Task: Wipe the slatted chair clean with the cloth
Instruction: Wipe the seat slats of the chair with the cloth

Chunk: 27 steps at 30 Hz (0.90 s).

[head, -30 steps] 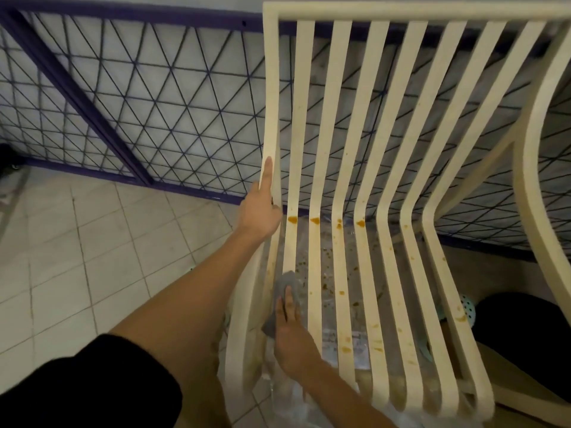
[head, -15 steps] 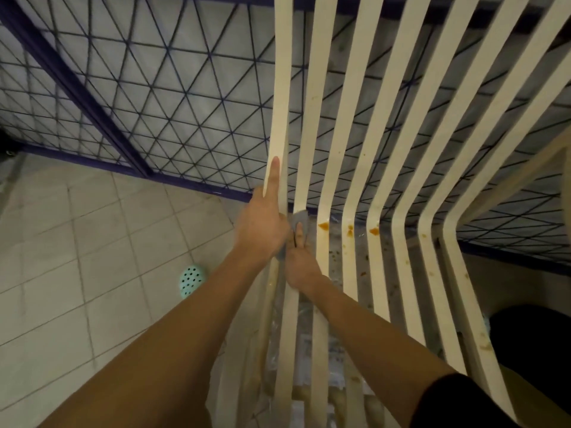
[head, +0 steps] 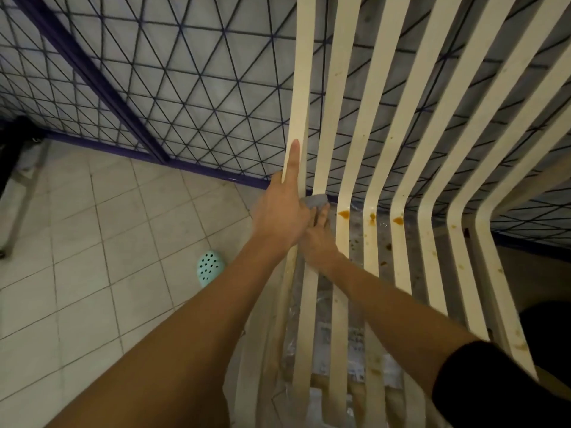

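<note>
Cream slatted chair (head: 303, 72) fills the right side. Left hand (head: 282, 219) grasps the outermost left slat, index finger straight up along it. Right hand (head: 319, 245), fingers flat, presses grey cloth (head: 315, 200) on the second slat at the bend. Orange stains (head: 343, 214) on neighbouring slats.

The cream slatted chair (head: 304, 72) fills the view from 12 to 5 o'clock, its slats bending from seat up to back. Orange-brown stains dot the bend and seat slats. The small grey cloth (head: 315, 200) sits bunched on the second slat's bend, at 9 o'clock of the stains.
</note>
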Tool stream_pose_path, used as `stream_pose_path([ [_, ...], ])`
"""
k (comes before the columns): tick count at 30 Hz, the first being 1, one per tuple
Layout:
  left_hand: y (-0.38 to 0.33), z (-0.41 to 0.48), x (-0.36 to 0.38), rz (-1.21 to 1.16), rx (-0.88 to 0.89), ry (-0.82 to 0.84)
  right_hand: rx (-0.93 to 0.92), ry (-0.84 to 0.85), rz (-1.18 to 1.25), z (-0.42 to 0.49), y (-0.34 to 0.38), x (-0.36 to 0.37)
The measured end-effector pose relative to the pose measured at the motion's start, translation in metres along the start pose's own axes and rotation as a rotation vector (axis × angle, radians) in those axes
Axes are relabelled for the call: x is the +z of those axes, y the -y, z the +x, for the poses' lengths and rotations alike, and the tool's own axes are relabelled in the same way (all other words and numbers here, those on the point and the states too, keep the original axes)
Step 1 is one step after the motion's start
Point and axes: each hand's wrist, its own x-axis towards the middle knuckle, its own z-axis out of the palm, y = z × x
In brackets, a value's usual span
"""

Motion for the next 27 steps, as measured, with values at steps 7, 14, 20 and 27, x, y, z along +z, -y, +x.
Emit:
stream_pose_path([
  [7,-0.002,0.0,-0.001,0.09,-0.003,-0.021,-0.093,0.026,-0.116,-0.012,0.002,0.005],
  [14,-0.001,0.003,-0.001,0.078,0.008,-0.017,-0.083,-0.021,-0.084,0.0,-0.003,0.01],
  [20,0.002,0.003,0.001,0.078,-0.002,-0.014,-0.133,0.042,-0.08,-0.028,-0.012,0.025],
  [27,0.0,0.003,0.001,0.096,-0.011,-0.018,-0.069,0.002,-0.058,-0.003,0.003,0.004],
])
